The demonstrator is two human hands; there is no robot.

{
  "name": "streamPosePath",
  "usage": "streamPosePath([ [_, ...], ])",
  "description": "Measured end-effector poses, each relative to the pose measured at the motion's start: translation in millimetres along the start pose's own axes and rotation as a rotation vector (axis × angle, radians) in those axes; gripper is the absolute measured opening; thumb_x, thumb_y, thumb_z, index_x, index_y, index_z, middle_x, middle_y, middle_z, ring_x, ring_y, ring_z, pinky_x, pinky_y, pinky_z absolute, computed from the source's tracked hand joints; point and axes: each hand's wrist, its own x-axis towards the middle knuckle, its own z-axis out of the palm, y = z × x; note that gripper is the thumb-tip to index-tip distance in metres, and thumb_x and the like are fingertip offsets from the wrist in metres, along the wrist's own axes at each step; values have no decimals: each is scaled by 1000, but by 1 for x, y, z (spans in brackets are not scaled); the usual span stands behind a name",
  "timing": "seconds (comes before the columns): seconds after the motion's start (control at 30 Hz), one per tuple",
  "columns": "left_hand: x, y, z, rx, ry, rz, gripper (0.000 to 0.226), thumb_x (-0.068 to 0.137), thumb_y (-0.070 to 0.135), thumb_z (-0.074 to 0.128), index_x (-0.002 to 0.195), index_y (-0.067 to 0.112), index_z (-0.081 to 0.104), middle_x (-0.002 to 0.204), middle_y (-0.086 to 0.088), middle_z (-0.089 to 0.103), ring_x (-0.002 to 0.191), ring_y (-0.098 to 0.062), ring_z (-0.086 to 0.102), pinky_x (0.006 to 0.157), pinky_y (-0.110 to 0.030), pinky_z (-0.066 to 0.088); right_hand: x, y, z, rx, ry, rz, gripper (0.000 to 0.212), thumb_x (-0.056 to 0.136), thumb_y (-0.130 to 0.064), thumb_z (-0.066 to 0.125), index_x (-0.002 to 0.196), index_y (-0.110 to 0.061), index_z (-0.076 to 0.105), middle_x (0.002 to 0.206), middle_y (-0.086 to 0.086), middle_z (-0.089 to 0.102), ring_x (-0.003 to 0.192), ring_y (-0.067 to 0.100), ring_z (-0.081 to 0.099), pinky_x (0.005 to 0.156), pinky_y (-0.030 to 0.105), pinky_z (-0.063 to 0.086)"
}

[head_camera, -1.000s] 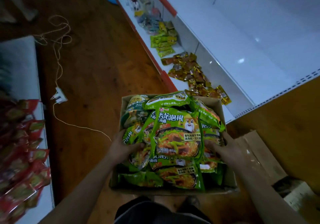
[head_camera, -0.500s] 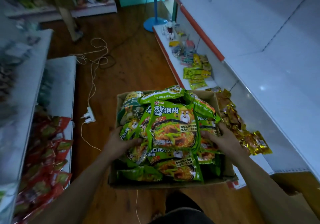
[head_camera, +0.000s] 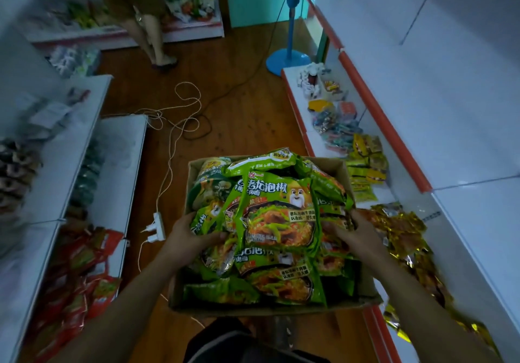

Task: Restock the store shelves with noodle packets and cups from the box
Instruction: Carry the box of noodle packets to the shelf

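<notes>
Green film wrapped the noodle packets [head_camera: 277, 213], which were heaped above the rim of a cardboard box [head_camera: 363, 303] held low in the aisle (what bore it underneath could not be seen). A stack of them was clasped from both flanks. The left hand [head_camera: 187, 236] was curled against the left side of the pile, and the right hand [head_camera: 354, 236] was curled round the right side.

The packets were judged light, soft-skinned and slippery, so one was likely to slide over another. The brittle noodle blocks inside would be cracked by a hard squeeze. A broad, moderate hold low on the two flanks was therefore judged better than a pinch at a sealed end.

Since the heap stood proud of the box walls, little was found to catch a lift. To the right, the upper shelf [head_camera: 450, 109] was bare and edged by an orange strip [head_camera: 394, 134], under which an armful would have to be passed. Gold packets [head_camera: 402, 230] lay just beside the box on the lower shelf. To the left, a power strip [head_camera: 157, 226] and its white cable [head_camera: 168, 171] lay on the wooden floor [head_camera: 239, 109] near the box and were to be stepped around. Red packets [head_camera: 78, 264] filled the opposite shelf.
</notes>
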Motion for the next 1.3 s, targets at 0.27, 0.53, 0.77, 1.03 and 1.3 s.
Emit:
streamPosePath([
  [0.27, 160, 62, -55, -31, -37, 30, 42, 73, 19, 85, 101, 26, 55, 96, 9, 65, 89, -13, 65, 81, -30, 54, 144, -84, 18, -60, 23, 27, 135, 38, -98, 58, 149, -25, 36, 151, 3, 43, 132, 31, 47, 105, 54, 42],
  [0.53, 340, 144, -139, 45, -148, 48, 60, 67, 29, 89, 116, 19, 57, 110, 0, 67, 99, -20, 67, 91, -38, 54, 264, -194, 57, -5, 148, 78, 112, 61, -77, 60, 153, -23, 29, 157, 2, 35, 139, 31, 39, 109, 54, 36],
  [0.77, 473, 225, -174, 63, -234, 97, 41, 72, 20, 86, 94, 30, 53, 99, 6, 66, 86, -9, 64, 88, -35, 53, 372, -253, 69, 105, 237, 127, 71, 83, -52, 69, 144, -29, 42, 145, -1, 48, 131, 29, 46, 105, 48, 40],
  [1.03, 644, 291, -170, 103, -283, 23, 81, 52, 37, 93, 122, 12, 59, 113, -5, 71, 99, -23, 70, 94, -48, 54, 527, -289, 62, 226, 315, 223, 43, 78, -44, 76, 115, -33, 56, 109, -7, 60, 94, 16, 57, 85, 32, 43],
  [1.3, 770, 366, -162, 195, -398, 86, 79, 50, 46, 95, 116, 15, 64, 111, -3, 72, 99, -21, 70, 92, -50, 55, 622, -324, 46, 287, 428, 232, 71, 56, -72, 77, 114, -34, 65, 105, -14, 70, 94, 12, 67, 79, 33, 51],
])
